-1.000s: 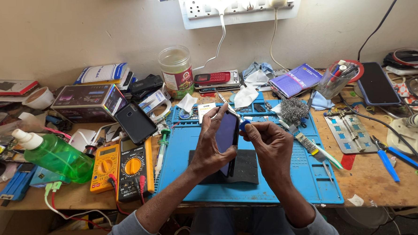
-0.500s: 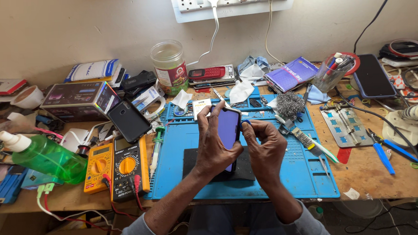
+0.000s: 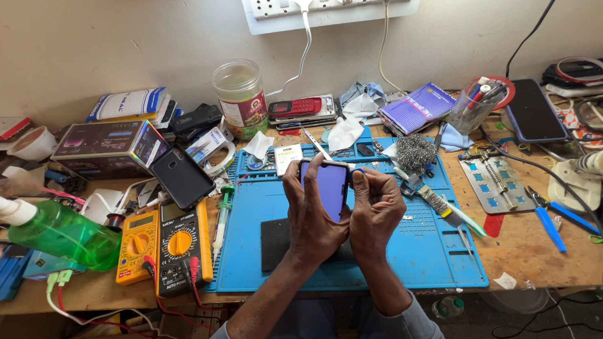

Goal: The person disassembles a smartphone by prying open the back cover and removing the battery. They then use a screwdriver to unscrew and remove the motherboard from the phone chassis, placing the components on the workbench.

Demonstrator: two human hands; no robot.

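Smartphone (image 3: 331,187) held upright above the blue repair mat (image 3: 413,253), long axis pointing away from the person — purple face toward the camera. Left hand (image 3: 314,220) wraps its left edge and back; right hand (image 3: 374,210) pinches the right edge, fingertips (image 3: 357,178) closed near the top corner.

Left hand (image 3: 312,220) and right hand (image 3: 376,214) are gripping an upright phone (image 3: 324,187) between them, above a blue mat (image 3: 413,253). Two multimeters (image 3: 162,243) are lying left of the mat, a green bottle (image 3: 57,231) is lying farther left, and a jar (image 3: 242,97) is standing by the wall.
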